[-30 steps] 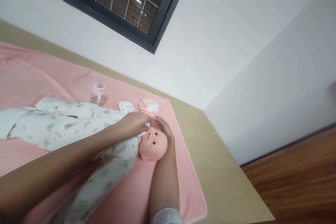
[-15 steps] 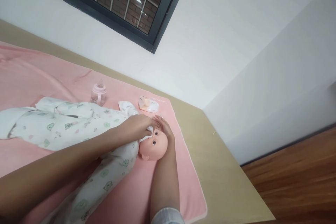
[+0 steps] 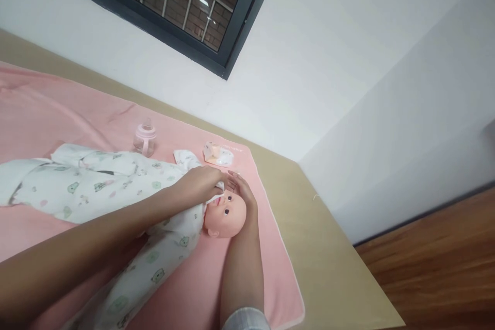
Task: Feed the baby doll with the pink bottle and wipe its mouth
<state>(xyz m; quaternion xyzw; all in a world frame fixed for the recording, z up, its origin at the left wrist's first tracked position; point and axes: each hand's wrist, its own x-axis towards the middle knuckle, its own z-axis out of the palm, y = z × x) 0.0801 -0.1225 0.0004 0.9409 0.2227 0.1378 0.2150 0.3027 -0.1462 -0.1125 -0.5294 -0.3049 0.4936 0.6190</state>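
Observation:
A baby doll lies on a pink blanket (image 3: 263, 268), its bare head (image 3: 228, 214) to the right and its body in a white printed sleepsuit (image 3: 116, 185). My left hand (image 3: 201, 181) rests by the doll's chin, fingers closed on a small white cloth (image 3: 215, 195) pressed near the mouth. My right hand (image 3: 242, 191) cups the far side of the doll's head with its fingers stretched along it.
A small pink baby bottle (image 3: 145, 139) stands on the blanket behind the doll. A small white and pink item (image 3: 218, 154) lies near the blanket's far corner. The tan table (image 3: 332, 263) ends at the right above a wooden floor (image 3: 444, 263). A window is in the wall behind.
My left hand slid the white cloth toward the doll's eyes and back to the mouth. My right hand stayed on the head.

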